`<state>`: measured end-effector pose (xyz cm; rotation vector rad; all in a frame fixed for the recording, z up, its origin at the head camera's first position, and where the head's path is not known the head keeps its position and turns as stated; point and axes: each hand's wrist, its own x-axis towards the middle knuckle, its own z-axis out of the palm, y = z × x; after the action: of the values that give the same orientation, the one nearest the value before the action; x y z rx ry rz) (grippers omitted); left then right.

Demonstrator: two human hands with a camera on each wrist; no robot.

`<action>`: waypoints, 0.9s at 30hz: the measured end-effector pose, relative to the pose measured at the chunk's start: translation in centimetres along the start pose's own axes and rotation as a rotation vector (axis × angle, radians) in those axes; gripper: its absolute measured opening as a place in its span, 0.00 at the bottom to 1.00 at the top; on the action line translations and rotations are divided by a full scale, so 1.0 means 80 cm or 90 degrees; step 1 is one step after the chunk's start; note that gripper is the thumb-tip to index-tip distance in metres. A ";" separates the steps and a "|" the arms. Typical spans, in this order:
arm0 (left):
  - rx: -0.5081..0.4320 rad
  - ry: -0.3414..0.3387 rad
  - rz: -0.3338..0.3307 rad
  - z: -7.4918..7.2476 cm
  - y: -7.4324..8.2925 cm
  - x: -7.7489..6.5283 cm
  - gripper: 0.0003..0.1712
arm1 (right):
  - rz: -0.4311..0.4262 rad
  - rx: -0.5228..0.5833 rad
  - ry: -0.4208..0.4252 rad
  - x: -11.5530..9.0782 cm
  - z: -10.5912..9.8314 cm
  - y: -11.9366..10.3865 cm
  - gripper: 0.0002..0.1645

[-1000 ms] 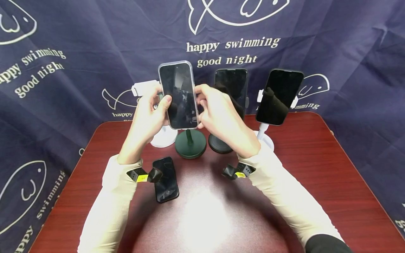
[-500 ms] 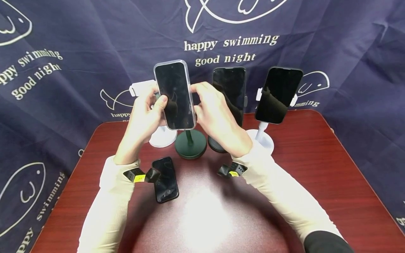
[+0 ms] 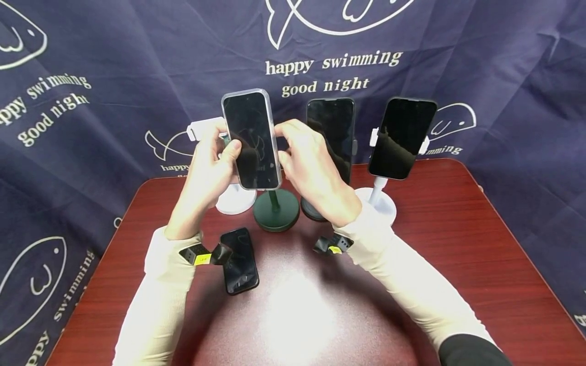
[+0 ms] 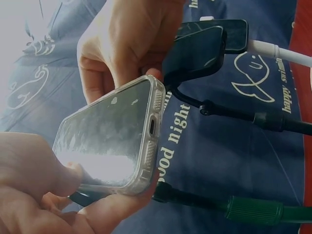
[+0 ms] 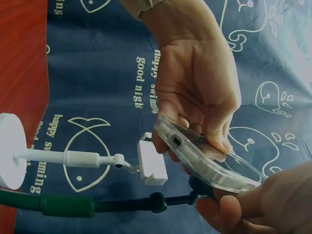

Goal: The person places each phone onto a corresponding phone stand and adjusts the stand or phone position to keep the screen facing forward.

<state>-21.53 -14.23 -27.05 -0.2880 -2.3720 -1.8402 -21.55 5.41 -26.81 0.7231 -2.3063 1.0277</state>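
The left hand (image 3: 209,165) gripped the clear-cased phone (image 3: 253,145), thumb on its front, while the right hand (image 3: 313,165) pinched its opposite edge, above the counter (image 3: 439,229) by the green stand (image 3: 276,213)

Red-brown table (image 3: 458,244) bore one phone (image 3: 246,272), screen up — behind it: left white stand (image 3: 235,202), green stand (image 3: 283,219), black stand (image 3: 309,209), right white stand (image 3: 387,207).

The two sleeves (image 3: 157,300) are cream-coloured; fine ribs show on the one behind the left hand (image 3: 208,165). Farther behind the right hand (image 3: 313,165) there is black cloth (image 3: 471,351). Just behind each hand, a small black device (image 3: 222,253) with a yellow label (image 3: 203,260) is worn.
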 end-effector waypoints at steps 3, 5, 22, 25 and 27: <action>-0.010 0.001 -0.005 0.000 0.001 -0.001 0.12 | -0.031 -0.022 0.010 -0.001 0.001 0.002 0.18; -0.015 -0.003 -0.009 0.000 0.002 -0.001 0.11 | -0.053 -0.034 0.023 -0.002 0.003 0.003 0.17; -0.136 -0.063 -0.039 -0.015 -0.002 0.001 0.11 | -0.225 -0.027 -0.021 0.005 -0.012 0.013 0.14; -0.113 -0.069 -0.041 -0.016 0.001 0.003 0.10 | -0.255 -0.044 -0.010 0.005 -0.015 0.017 0.12; -0.099 -0.074 -0.045 -0.015 0.003 0.004 0.10 | -0.268 -0.055 0.000 0.004 -0.017 0.020 0.10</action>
<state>-21.81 -15.33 -26.44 -0.3391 -2.3435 -2.1005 -22.47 7.26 -26.65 1.1108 -2.0578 0.7282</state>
